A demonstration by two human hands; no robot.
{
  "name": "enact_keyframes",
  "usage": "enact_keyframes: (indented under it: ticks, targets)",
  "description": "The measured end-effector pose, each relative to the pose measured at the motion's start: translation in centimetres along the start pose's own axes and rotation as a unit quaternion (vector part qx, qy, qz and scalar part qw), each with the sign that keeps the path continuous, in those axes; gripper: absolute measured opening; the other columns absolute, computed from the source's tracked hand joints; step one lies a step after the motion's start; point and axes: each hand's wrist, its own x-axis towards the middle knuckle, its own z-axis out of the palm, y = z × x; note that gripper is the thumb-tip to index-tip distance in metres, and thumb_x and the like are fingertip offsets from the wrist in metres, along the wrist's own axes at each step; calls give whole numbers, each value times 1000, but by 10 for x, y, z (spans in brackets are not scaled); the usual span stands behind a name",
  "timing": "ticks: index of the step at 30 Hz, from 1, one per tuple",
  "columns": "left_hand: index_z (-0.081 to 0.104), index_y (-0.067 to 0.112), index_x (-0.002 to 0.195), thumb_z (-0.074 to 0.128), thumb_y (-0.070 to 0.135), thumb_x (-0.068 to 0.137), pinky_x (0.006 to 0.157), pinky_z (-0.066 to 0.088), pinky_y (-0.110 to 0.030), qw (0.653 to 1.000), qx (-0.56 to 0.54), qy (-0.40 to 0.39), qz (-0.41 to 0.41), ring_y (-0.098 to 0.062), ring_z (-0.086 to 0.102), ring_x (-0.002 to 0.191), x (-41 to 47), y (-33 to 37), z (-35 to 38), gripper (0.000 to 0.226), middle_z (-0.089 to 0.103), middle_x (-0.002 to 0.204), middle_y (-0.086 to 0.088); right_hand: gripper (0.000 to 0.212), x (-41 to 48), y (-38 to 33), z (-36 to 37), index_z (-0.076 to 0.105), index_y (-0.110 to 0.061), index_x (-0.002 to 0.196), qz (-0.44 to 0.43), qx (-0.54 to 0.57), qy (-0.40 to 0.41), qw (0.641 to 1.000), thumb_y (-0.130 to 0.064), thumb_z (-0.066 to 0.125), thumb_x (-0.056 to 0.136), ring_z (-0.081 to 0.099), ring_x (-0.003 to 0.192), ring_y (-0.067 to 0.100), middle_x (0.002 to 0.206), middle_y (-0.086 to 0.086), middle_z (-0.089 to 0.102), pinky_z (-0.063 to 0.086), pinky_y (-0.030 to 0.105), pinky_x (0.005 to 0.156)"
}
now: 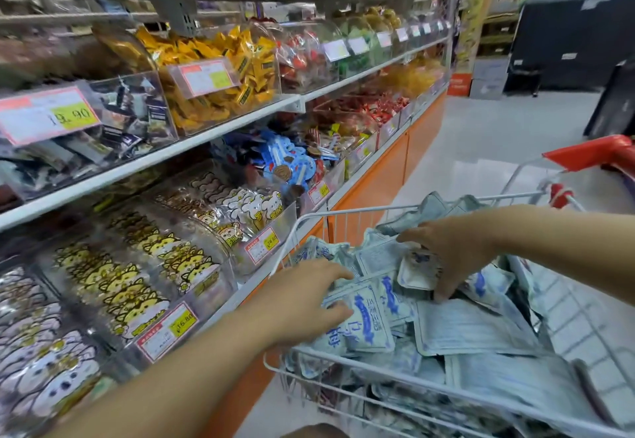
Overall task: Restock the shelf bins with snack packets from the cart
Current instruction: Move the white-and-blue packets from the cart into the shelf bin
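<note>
A white wire cart [309,221] at the lower right is heaped with pale blue-and-white snack packets [477,331]. Both my hands are inside it. My left hand [302,303] reaches over the cart's near left side and grips a packet with blue print [369,317], thumb under its edge. My right hand [446,252] curls over the top of the pile and holds a small packet [417,271] between fingers and thumb. Clear shelf bins [144,276] full of snacks line the left.
Shelves on the left carry clear bins of yellow [220,69], dark, red and cartoon-printed snacks with price tags [168,329]. An orange base cabinet [378,176] runs under them. The cart's red handle [591,152] is at the right. Grey aisle floor [498,135] stretches ahead.
</note>
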Motion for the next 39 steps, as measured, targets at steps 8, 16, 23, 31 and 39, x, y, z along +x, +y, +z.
enact_keyframes:
  ticks: [8, 16, 23, 31, 39]
  targets:
    - [49, 42, 138, 55, 57, 94, 113, 29, -29, 997, -16, 78, -6, -4, 48, 124, -8, 2, -2, 47, 55, 136, 23, 100, -20, -19, -20, 19, -22, 154, -45, 145, 79, 985, -36, 82, 78, 63, 64, -2, 96, -1, 66, 49, 13, 60]
    - [60, 25, 116, 69, 44, 91, 76, 54, -24, 875, -477, 71, -27, 2, 67, 77, -21, 25, -21, 33, 70, 92, 16, 89, -24, -82, -9, 33, -31, 142, -69, 519, 268, 808, -49, 84, 71, 69, 66, 9, 95, 0, 67, 59, 33, 63]
    - [59, 29, 127, 62, 17, 98, 86, 55, -26, 849, -509, 142, -24, -8, 70, 104, -40, 21, -21, 31, 73, 117, 7, 47, -26, -97, -5, 49, -28, 131, -122, 628, 255, 725, -28, 72, 90, 68, 81, 19, 104, 18, 67, 58, 49, 84]
    - [63, 24, 122, 67, 32, 95, 93, 55, -54, 827, -506, 197, -146, -26, 74, 99, -61, -26, -30, 28, 76, 110, -2, 76, 9, -67, 27, 33, -22, 148, -58, 364, 116, 922, -40, 74, 87, 64, 96, 11, 114, -5, 60, 54, 26, 83]
    - [63, 16, 118, 58, 28, 99, 71, 59, -33, 763, -603, 76, -221, -18, 75, 79, -70, -32, -32, 22, 78, 99, -9, 22, 24, -74, 31, 63, -21, 92, -110, 378, 109, 913, -29, 81, 83, 55, 55, 10, 61, -7, 54, 45, 24, 57]
